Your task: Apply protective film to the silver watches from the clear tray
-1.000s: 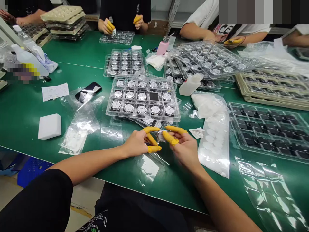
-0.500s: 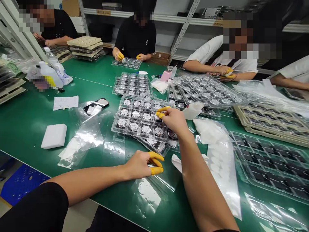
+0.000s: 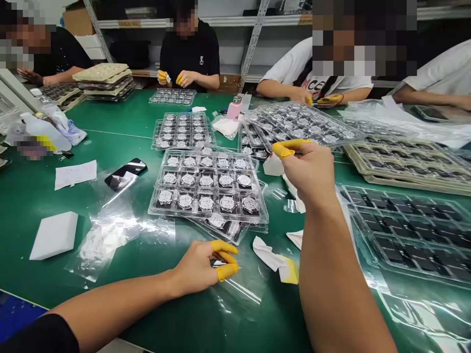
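Right grip [image 3: 309, 169], fingertips [image 3: 285, 149] pressed together, hovers beside the watch tray [image 3: 158, 184]; left grip [image 3: 200, 267] pinches clear bag [image 3: 235, 289].

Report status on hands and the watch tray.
Left hand curled on clear bag, grip unclear. Right hand raised right of watch tray, contents hidden. Tray pockets filled, nothing across it.

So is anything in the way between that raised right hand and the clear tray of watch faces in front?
Only a small white bottle, sitting by the right edge of the tray, just below the fingertips of the right hand. The hand is up in the air, so the space above the tray looks open.
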Action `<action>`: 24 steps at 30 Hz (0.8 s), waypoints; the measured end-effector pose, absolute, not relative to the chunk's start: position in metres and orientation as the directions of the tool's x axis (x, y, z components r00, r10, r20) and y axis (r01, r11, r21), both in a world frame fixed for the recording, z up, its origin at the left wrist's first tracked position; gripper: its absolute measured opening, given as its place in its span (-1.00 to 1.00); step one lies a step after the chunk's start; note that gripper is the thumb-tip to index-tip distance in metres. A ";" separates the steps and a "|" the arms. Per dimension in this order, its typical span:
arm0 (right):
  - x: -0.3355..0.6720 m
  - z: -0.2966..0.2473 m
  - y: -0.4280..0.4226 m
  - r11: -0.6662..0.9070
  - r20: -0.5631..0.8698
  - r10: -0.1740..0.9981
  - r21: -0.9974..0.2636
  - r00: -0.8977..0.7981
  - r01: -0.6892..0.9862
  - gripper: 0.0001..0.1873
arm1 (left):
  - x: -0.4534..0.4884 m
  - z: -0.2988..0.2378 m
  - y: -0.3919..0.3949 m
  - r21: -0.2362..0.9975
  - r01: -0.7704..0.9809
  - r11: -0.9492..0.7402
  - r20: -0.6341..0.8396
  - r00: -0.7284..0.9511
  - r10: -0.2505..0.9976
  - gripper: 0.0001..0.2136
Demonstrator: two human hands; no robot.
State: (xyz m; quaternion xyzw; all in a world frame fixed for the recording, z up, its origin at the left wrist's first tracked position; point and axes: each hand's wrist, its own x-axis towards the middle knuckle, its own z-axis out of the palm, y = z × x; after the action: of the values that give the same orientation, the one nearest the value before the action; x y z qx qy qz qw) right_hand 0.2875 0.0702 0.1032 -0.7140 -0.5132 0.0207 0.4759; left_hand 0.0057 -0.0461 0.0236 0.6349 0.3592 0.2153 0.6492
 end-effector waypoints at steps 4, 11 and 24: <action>0.270 0.107 0.071 -0.003 0.345 0.853 -0.748 0.392 0.664 -0.76 | 0.007 0.024 -0.046 0.979 0.175 0.106 -0.195 0.639 0.744 -0.66; 0.168 0.083 0.074 0.004 0.183 0.979 -0.454 0.088 0.891 -0.70 | 0.007 0.019 -0.047 0.973 0.204 0.105 -0.214 0.641 0.737 -0.66; 0.169 0.080 0.078 0.064 0.130 0.990 -0.773 0.059 0.631 -0.73 | 0.007 0.024 -0.045 0.975 0.203 0.086 -0.199 0.643 0.740 -0.67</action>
State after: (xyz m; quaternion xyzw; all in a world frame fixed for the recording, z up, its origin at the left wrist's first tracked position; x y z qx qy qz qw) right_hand 0.1687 0.0775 0.0801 -0.6357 -0.6373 0.2532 0.3544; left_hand 0.0073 -0.0446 0.0241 0.6426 0.3670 0.2100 0.6390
